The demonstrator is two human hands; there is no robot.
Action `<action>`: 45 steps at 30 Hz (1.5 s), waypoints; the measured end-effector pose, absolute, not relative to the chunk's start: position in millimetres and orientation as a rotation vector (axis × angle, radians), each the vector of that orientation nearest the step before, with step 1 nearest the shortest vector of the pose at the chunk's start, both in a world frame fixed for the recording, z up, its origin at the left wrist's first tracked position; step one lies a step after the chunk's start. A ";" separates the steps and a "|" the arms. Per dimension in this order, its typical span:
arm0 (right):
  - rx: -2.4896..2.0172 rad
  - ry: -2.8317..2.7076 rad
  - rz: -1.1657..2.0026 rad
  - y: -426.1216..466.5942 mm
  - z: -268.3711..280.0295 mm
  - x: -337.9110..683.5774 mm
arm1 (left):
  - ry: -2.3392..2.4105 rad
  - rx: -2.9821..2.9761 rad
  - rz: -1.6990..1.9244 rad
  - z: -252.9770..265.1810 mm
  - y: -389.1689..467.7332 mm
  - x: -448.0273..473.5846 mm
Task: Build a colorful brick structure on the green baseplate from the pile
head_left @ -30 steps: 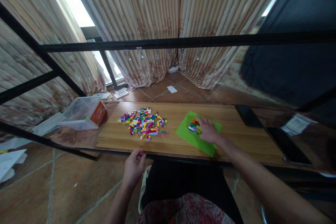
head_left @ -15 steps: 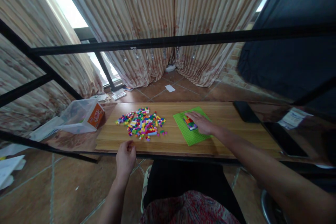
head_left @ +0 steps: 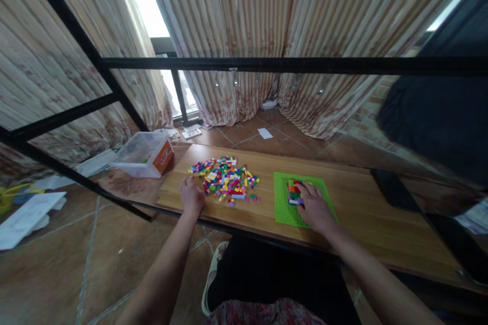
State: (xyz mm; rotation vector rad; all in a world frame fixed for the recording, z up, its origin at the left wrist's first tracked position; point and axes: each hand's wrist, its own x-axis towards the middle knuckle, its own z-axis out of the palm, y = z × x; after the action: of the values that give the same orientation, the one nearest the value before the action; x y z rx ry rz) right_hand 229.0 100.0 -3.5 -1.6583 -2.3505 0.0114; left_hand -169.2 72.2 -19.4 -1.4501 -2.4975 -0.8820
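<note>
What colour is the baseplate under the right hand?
The baseplate is bright green, best seen in the head view.

A wood-grain tabletop (head_left: 360, 213) bears a spread of colourful bricks (head_left: 230, 181) left of a green baseplate (head_left: 282, 209).

Plain black trousers (head_left: 274, 284) are worn with a reddish top (head_left: 263, 314), mottled in paler tones (only a strip shows), and a pale open slipper (head_left: 208, 287); hands (head_left: 191, 196) and forearms (head_left: 163, 266) are bare.
</note>
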 end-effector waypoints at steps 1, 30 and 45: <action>-1.696 -2.343 -0.003 97.0 -2.1 226.2 | -2.489 -1.436 -0.897 -22.5 75.5 -171.7; -1.436 -2.516 0.164 97.4 29.1 -47.3 | -2.347 -1.485 -1.111 -40.7 79.9 -185.0; -1.343 -2.385 0.170 87.0 48.5 7.4 | -2.374 -1.502 -1.176 -27.3 80.7 -182.1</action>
State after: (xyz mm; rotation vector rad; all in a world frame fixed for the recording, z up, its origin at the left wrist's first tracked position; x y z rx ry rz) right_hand 7.4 87.0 48.5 -1.3429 -2.3848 0.1697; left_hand -182.1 80.7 -27.3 -1.5021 -2.3739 -1.1760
